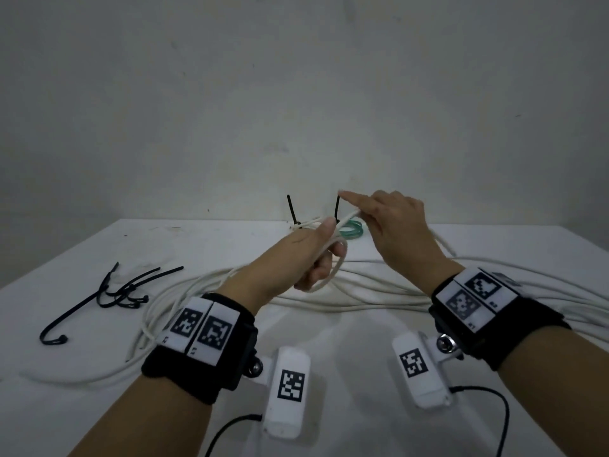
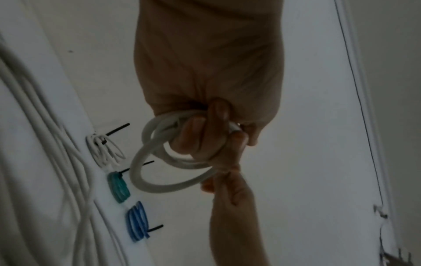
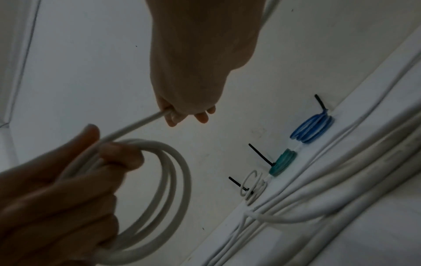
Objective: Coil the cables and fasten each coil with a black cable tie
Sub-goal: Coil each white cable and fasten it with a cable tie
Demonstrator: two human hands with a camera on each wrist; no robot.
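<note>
A: What is the left hand (image 1: 298, 258) doing?

B: Its fingers are curled round a small coil of thick white round cable (image 3: 164, 194), a few loops held up above the white table (image 1: 82, 265). The thumb lies along the top of the coil.

A: And the right hand (image 1: 392, 222)?

B: It pinches the same white cable just right of the coil, thumb and lower fingers closed on the strand, while the index finger sticks out straight towards the left. A short straight run of cable joins the two hands.

A: Where does the rest of that cable lie?

B: Loose on the table, in long slack white strands (image 1: 362, 288) that spread from the near left across to the far right, under both wrists.

A: Any coils done already?

B: Three small ones stand in a row at the far edge of the table, against the wall: a thin white wire coil (image 3: 254, 187), a teal coil (image 3: 283, 162) and a blue coil (image 3: 312, 128). Each has a black tie tail poking out. In the head view the right hand covers the blue one.

A: Spare ties?

B: A loose bunch of black plastic cable ties (image 1: 118, 291) lies on the left of the table, well apart from both hands.
</note>
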